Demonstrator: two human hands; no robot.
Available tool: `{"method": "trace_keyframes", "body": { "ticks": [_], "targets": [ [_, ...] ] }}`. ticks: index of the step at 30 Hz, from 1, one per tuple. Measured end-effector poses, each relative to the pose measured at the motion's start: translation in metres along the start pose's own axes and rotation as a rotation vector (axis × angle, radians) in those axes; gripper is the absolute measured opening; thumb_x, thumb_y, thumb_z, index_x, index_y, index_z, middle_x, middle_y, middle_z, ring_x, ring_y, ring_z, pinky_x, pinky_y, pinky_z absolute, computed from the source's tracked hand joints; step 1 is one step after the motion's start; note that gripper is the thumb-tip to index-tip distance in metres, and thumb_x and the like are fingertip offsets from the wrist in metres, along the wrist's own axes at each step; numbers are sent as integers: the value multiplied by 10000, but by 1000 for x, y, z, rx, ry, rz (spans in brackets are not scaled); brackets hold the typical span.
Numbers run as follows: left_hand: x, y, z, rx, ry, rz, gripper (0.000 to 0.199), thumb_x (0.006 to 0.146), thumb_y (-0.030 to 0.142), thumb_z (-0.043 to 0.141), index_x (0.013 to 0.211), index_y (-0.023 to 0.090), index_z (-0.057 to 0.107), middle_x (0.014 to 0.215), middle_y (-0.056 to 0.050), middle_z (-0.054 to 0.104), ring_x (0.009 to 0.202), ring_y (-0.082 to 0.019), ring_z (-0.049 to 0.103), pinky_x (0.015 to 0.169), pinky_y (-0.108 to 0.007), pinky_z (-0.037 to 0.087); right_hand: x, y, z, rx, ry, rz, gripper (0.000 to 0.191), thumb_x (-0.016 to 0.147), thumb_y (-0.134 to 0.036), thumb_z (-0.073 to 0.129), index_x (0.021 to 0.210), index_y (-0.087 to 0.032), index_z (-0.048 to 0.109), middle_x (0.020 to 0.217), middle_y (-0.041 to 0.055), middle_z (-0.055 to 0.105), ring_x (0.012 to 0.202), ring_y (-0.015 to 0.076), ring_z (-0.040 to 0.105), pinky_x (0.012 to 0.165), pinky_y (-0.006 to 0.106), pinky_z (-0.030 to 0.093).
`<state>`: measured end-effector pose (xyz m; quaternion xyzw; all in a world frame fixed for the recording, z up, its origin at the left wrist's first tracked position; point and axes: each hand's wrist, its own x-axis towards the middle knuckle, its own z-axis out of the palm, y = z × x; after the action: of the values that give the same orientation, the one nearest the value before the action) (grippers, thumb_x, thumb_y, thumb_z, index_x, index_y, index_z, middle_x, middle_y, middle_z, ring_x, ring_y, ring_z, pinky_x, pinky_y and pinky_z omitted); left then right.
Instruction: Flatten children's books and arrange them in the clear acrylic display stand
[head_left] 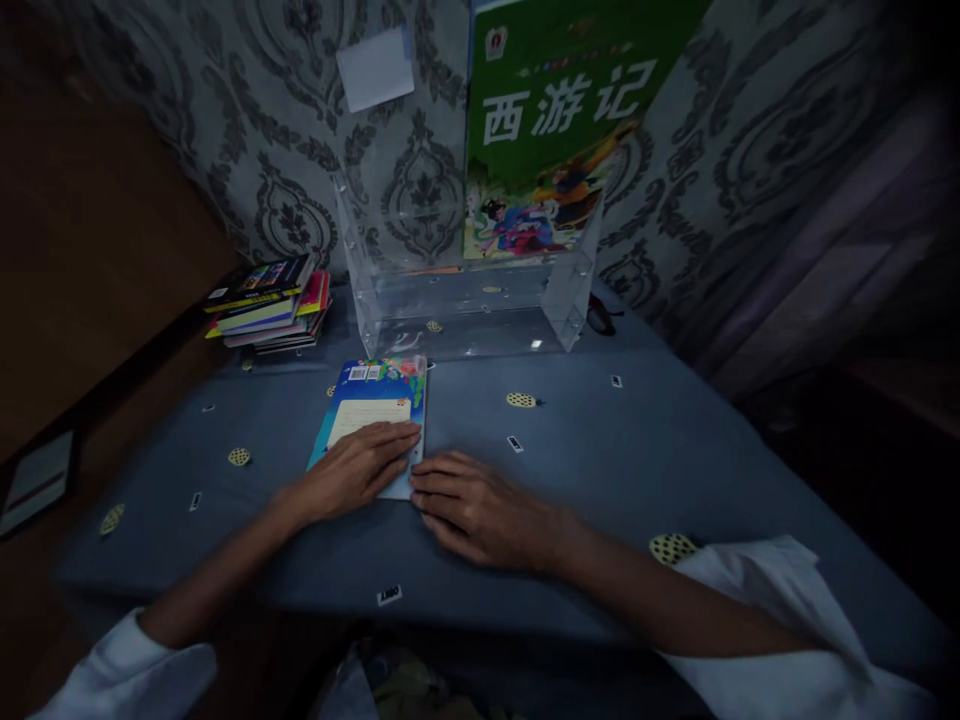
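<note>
A thin blue book (375, 410) with a pale panel and barcode boxes lies flat on the table before me. My left hand (360, 465) rests palm down across its lower part, fingers stretched out toward the right edge. At the book's lower right edge is my right hand (469, 505), its fingers extended and laid flat, the tips touching or almost touching the edge. Neither hand is wrapped around anything. The book's lower left part is hidden under the left hand.
A clear acrylic stand (469, 335) at the back holds a green book (555, 130) upright. Several stacked books (270, 305) sit at the back left. Dark-framed glasses (602, 316) lie right of the stand. A white card (376, 70) is by the wall. Blue patterned cloth (570, 440) covers the table.
</note>
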<state>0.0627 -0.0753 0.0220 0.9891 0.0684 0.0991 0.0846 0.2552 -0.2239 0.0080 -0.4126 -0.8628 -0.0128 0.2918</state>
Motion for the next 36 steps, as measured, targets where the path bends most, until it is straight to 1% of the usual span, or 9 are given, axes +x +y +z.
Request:
{"method": "trace_keyframes", "body": {
  "ticks": [5,9,13,17,23,30,36],
  "targets": [
    [34,-33,1,59,-22,-13,441,1058,336,360,1426,167,533,1480,-114,548,1376,-214,520,1125,-377,462,-1,0,-1,52,-2,16,232,969,-191,547,1093,-102,722,1066,126,770,1151,248,648,1012,423,510],
    [66,-61,5,124,-28,-27,455,1049,335,362,1423,134,527,1489,-137,534,1397,-224,495,1157,-399,415,1,1,-2,62,-28,25,241,974,-200,539,1103,-94,713,1076,127,765,1159,251,645,1003,427,514],
    [88,-77,9,128,-29,-38,446,1041,317,374,1426,147,523,1504,-132,519,1375,-233,512,1146,-426,406,1,1,-2,69,-47,34,241,970,-212,550,1101,-93,714,1096,137,758,1172,249,639,1018,416,502],
    [98,-80,12,150,-3,-86,430,1042,319,375,1417,181,532,1466,-113,556,1325,-264,540,1109,-482,404,1,1,-5,86,-52,48,238,971,-221,553,1113,-111,710,1100,133,757,1174,244,637,1025,406,492],
    [101,-78,17,173,67,-80,394,1036,290,387,1366,182,572,1366,-115,617,1215,-267,580,991,-440,449,1,2,-5,113,-48,62,230,970,-213,551,1098,-111,713,1075,133,762,1163,247,638,1015,419,499],
    [100,-79,22,145,92,-74,394,1029,261,389,1362,149,569,1359,-127,617,1207,-273,570,974,-440,426,1,4,-3,122,-37,56,226,974,-214,549,1093,-122,719,1065,121,768,1151,242,649,1017,409,497],
    [100,-78,23,151,114,-83,385,1029,265,391,1348,177,587,1342,-115,630,1191,-270,580,961,-438,426,2,3,-4,132,-74,72,213,968,-219,553,1086,-141,712,1087,118,762,1164,242,638,1006,412,493]
  ]
}}
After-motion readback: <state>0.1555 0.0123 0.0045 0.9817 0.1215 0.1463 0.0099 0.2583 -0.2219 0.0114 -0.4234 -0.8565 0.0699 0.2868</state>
